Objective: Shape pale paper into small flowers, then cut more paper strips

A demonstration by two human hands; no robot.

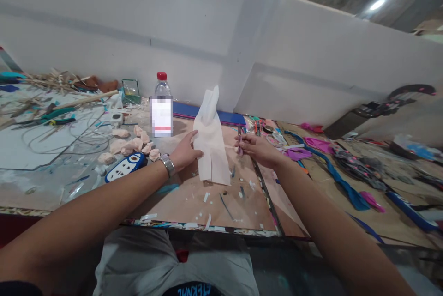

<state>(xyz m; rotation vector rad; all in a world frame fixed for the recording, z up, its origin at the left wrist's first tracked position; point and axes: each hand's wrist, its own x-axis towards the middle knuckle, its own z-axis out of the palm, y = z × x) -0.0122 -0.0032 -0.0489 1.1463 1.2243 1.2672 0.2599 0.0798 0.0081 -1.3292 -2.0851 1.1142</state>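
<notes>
A white cut-out form (212, 141), like paper or thin foam sheet in the outline of a garment, stands or leans on the brown work surface. A slit runs up its lower part, and its top is folded into two peaks. My left hand (185, 150), with a watch on the wrist, grips its left edge between thumb and fingers. To the right of the form, my right hand (255, 149) pinches a slim purple tool (241, 141) held upright; its exact kind is unclear. A thin pale strip reaches from the form towards the right fingers.
A red-capped bottle (161, 109) stands behind my left hand. Pale crumpled lumps (129, 142) and a blue-white power strip (125, 166) lie left. Green-handled pliers (51, 118) rest further left. Fabric strips (332, 171) spread right. Scraps litter the brown board (194, 206); a white partition (173, 33) rises behind.
</notes>
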